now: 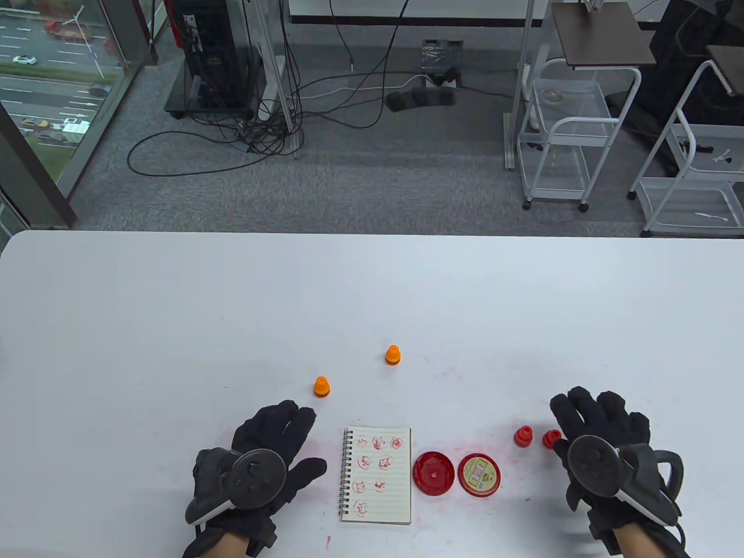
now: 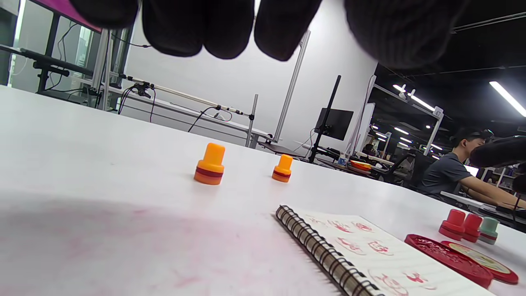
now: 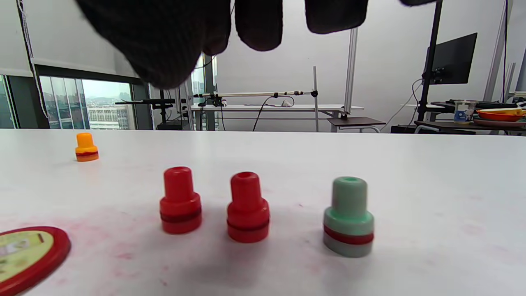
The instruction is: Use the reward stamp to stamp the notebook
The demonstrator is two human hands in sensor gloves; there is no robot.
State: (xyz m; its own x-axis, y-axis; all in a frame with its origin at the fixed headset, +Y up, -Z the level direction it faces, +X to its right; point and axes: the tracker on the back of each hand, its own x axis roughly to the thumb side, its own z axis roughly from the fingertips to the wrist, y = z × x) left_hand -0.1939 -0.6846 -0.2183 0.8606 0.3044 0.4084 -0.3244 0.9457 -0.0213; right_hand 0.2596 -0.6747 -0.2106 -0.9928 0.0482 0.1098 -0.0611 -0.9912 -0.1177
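A small spiral notebook (image 1: 378, 475) lies open near the table's front edge, its lined page carrying several red stamp prints; it also shows in the left wrist view (image 2: 370, 250). Two orange stamps (image 1: 321, 386) (image 1: 393, 354) stand behind it. Two red stamps (image 1: 523, 436) (image 1: 550, 438) stand to the right, and the right wrist view shows them (image 3: 180, 201) (image 3: 248, 208) beside a green stamp (image 3: 348, 217). My left hand (image 1: 273, 447) rests open and empty left of the notebook. My right hand (image 1: 604, 433) hovers open and empty over the red and green stamps.
An open red ink pad (image 1: 433, 472) and its lid (image 1: 479, 475) lie between the notebook and the red stamps. Faint red ink smears mark the white table (image 1: 372, 290). Beyond the far edge are cables and white carts.
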